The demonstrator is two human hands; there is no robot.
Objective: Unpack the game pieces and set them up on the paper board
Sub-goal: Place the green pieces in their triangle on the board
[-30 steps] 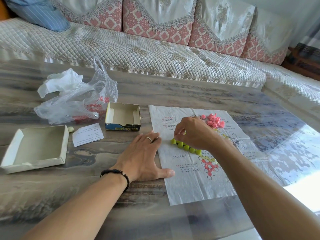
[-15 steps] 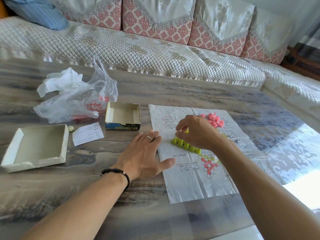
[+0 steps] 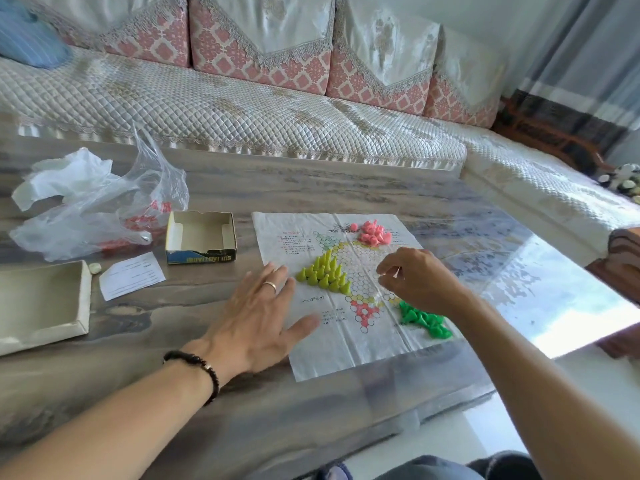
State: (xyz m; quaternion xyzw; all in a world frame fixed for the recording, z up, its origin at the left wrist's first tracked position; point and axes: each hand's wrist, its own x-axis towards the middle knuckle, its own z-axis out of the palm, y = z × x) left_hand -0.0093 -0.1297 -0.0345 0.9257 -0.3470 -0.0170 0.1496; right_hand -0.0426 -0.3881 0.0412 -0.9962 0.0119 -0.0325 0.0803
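A creased paper board (image 3: 346, 348) printed with a star of circles lies on the table. Yellow-green pegs (image 3: 323, 275) stand in a filled triangle at its left point. A heap of pink pegs (image 3: 374, 233) lies at the far point, and a heap of bright green pegs (image 3: 424, 320) lies at the near right. My left hand (image 3: 256, 313) rests flat on the board's left edge, fingers straight. My right hand (image 3: 419, 282) hovers over the board's middle, right of the yellow-green triangle, with fingers loosely curled and nothing visible in them.
An empty small box (image 3: 201, 239) stands left of the board, with a white slip (image 3: 131, 275), a box lid (image 3: 45, 306) and a crumpled plastic bag (image 3: 93, 206) farther left. A quilted sofa (image 3: 242, 112) runs behind the table. The table's near edge (image 3: 450, 407) is close.
My right hand has lifted off the yellow-green pegs and moved right, uncovering the full triangle and the bright green heap. The left hand stays on the board's edge. The view has shifted.
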